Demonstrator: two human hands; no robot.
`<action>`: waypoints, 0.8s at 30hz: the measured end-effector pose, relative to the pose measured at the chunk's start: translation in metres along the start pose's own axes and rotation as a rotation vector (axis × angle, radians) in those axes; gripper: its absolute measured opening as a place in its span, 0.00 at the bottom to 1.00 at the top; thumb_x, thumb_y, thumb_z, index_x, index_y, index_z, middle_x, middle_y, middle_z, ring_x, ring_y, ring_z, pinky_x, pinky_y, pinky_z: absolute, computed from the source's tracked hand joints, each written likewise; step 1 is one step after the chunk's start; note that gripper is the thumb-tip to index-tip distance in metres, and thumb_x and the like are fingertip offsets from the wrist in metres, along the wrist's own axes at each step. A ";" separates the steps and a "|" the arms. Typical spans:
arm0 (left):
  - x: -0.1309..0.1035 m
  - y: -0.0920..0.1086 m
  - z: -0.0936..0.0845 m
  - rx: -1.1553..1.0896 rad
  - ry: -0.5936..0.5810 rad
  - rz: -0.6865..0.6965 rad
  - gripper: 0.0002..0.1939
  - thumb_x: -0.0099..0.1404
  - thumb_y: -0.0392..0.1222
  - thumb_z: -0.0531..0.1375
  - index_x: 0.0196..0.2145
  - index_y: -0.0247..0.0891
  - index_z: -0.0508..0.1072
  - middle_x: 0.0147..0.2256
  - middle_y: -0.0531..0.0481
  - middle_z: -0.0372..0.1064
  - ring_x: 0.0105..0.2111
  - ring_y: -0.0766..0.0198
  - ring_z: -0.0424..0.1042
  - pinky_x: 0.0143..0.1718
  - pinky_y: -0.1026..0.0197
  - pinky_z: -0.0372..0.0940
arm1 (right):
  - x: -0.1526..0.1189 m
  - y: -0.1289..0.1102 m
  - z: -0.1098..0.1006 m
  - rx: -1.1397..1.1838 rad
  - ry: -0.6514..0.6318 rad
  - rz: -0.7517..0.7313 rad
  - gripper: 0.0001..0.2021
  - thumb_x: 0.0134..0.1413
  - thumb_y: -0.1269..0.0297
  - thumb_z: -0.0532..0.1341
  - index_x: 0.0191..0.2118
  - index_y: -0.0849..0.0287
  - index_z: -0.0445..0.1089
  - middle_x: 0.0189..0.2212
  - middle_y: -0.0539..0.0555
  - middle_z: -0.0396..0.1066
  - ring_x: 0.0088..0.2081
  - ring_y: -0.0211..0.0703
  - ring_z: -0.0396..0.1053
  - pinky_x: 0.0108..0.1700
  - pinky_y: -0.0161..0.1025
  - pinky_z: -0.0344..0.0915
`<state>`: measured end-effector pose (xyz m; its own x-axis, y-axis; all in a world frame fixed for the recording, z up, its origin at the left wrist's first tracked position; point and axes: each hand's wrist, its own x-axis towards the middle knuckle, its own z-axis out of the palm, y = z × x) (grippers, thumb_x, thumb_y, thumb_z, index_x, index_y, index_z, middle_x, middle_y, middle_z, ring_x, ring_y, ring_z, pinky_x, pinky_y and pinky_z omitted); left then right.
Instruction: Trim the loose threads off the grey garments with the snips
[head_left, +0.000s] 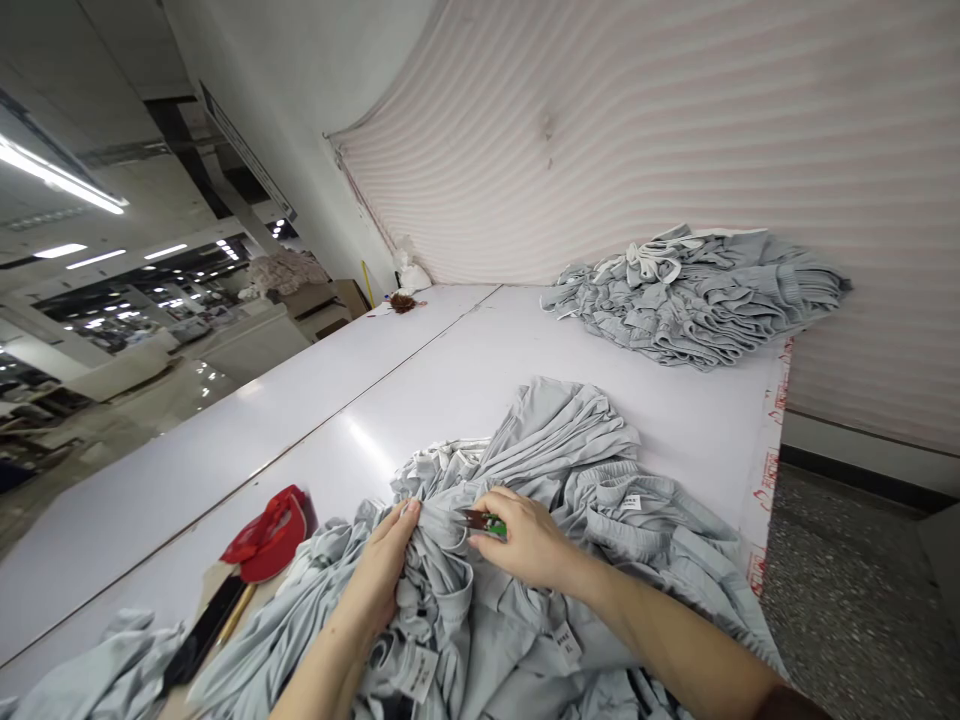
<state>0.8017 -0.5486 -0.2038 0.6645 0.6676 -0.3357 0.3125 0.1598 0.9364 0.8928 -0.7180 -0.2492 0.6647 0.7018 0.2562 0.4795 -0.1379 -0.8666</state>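
Light grey garments [525, 600] with elastic waistbands and white labels lie heaped on the white table [300, 420]. My left hand [386, 560] pinches a fold of one grey garment near the middle of the heap. In my right hand [517, 530] is a small cutting tool [484, 522] with dark blades and a green part. Its blades point left, at the fabric beside my left fingertips. Whether the blades touch the fabric is hard to tell.
A second grey garment pile [705, 295] sits at the table's back right, by a striped cloth sheet [637, 150]. A red cap [270, 535] and a black object [206, 630] lie left of my hands. Small items [403, 301] rest at the far edge.
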 end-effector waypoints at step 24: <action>-0.023 0.008 0.003 0.086 -0.282 0.038 0.22 0.46 0.53 0.72 0.27 0.42 0.63 0.26 0.53 0.73 0.28 0.58 0.75 0.29 0.61 0.67 | 0.004 0.011 0.044 0.427 0.102 0.221 0.07 0.45 0.71 0.60 0.27 0.56 0.60 0.26 0.45 0.65 0.29 0.38 0.64 0.32 0.34 0.61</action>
<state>0.7909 -0.5651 -0.1886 0.8356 0.4412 -0.3273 0.3322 0.0687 0.9407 0.8758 -0.6859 -0.2770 0.7870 0.6132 0.0683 0.0570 0.0379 -0.9977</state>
